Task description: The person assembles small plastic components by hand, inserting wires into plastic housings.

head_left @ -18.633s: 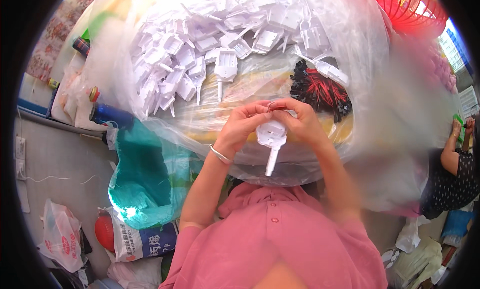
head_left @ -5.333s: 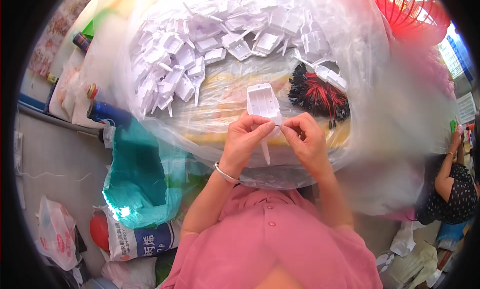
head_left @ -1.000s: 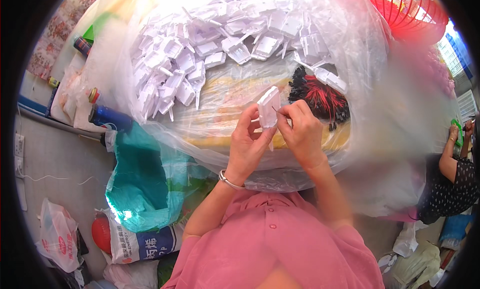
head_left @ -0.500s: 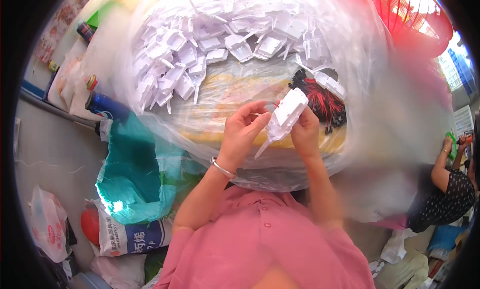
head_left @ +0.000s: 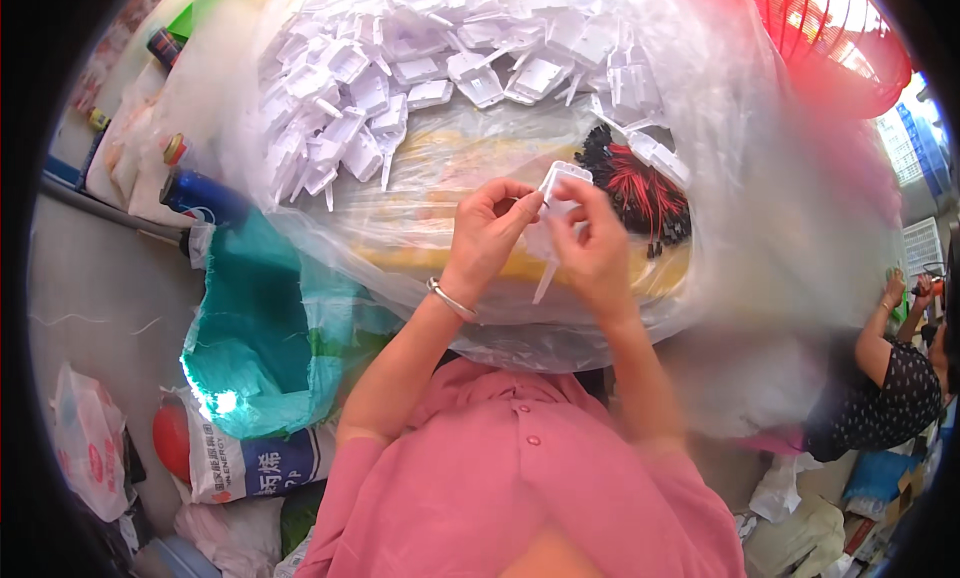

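Note:
In front of my chest, a white plastic housing (head_left: 567, 170) with a long narrow tail is tilted, its tail pointing down toward me. My left hand (head_left: 492, 236) pinches the housing's left edge between thumb and fingers; a tiny dark bit shows at those fingertips. Over the housing's right side, my right hand (head_left: 598, 250) has its fingers curled in and hides much of the part. What its fingertips grip is covered. Right of the hands lies a bundle of red and black wires (head_left: 640, 190) with dark ends. Many matching white housings (head_left: 345, 108) are heaped beyond.
Clear plastic sheeting (head_left: 440, 203) covers the yellowish work surface. A teal woven bag (head_left: 250, 328) hangs open at left, below a blue can (head_left: 205, 195). A red fan guard (head_left: 830, 38) stands far right. Another person (head_left: 885, 388) works at the right edge.
The housing has turned so that its rimmed side shows, and it sits slightly farther left. My right hand has moved from its right edge to over its front. My left hand still pinches.

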{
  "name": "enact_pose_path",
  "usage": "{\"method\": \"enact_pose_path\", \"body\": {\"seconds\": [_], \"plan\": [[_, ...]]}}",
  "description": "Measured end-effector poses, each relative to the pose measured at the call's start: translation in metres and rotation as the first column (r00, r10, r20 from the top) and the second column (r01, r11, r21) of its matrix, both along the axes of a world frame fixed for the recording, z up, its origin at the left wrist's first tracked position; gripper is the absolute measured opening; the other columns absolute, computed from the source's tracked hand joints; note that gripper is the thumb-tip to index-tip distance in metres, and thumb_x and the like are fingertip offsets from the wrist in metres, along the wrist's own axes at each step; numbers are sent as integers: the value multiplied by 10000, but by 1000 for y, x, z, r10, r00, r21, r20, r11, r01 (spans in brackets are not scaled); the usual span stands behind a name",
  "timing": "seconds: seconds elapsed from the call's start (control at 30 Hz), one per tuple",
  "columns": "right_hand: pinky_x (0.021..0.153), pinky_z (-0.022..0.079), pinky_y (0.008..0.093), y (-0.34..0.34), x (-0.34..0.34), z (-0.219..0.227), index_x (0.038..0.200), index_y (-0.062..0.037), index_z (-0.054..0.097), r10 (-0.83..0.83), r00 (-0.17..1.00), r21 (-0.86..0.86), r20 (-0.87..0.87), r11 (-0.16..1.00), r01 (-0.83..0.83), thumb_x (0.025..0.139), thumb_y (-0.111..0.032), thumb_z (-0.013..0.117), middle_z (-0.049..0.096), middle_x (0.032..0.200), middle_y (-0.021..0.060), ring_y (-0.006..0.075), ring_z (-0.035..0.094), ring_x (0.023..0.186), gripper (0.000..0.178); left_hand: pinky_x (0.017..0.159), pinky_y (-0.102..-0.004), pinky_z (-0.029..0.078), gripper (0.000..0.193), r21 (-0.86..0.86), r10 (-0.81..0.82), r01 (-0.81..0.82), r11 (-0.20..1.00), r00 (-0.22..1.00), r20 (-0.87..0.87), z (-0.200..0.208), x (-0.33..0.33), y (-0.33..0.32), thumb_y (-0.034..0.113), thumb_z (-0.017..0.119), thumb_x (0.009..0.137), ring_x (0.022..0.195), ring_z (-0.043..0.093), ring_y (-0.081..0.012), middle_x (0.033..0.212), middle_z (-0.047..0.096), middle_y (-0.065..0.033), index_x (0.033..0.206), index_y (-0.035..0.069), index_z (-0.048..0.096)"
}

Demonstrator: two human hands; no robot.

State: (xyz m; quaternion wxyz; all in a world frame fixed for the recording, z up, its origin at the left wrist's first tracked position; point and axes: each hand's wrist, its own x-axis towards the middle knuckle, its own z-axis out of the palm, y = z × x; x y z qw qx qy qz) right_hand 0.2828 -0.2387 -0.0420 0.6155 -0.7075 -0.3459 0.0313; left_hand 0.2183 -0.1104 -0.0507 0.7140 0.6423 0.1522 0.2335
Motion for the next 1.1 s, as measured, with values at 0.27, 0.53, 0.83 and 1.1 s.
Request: {"method": "enact_pose_path", "body": {"seconds": [0.27,0.53,0.83,1.1], "plan": [[668,472,370,15,15,-30,1096,-51,562,74,993,-261,97,964,-46,822,-170,625,609,923,122,247,606,767,306,695,-201,463,129,-92,-112,125,988,985,134,7,-6,5,106,635,858,762,571,-59,830,636,-11,908,-13,634],[648,444,219,10,17,-14,910,-22,625,126,987,8,-99,992,-126,865,-65,600,617,795,2,69,557,712,67,869,-256,431,210,-51,-120,123,991,990,68,-7,-14,17,93,645,844,1046,518,-112,1205,502,-68,1037,11,653],[678,454,217,11,25,-10,973,-27,583,304,901,175,-308,950,-261,872,-65,597,648,833,42,91,609,776,108,887,-290,444,237,294,-101,124,948,991,-93,-11,-14,22,117,689,804,1106,511,-156,1282,443,-119,1037,77,670],[678,475,243,13,25,-9,886,-6,579,224,956,80,-187,974,-213,831,-27,617,621,839,50,112,604,768,70,841,-276,468,110,-233,-387,377,897,922,2,-9,-14,36,100,681,791,1069,538,-147,1301,446,-122,869,24,658]]}}
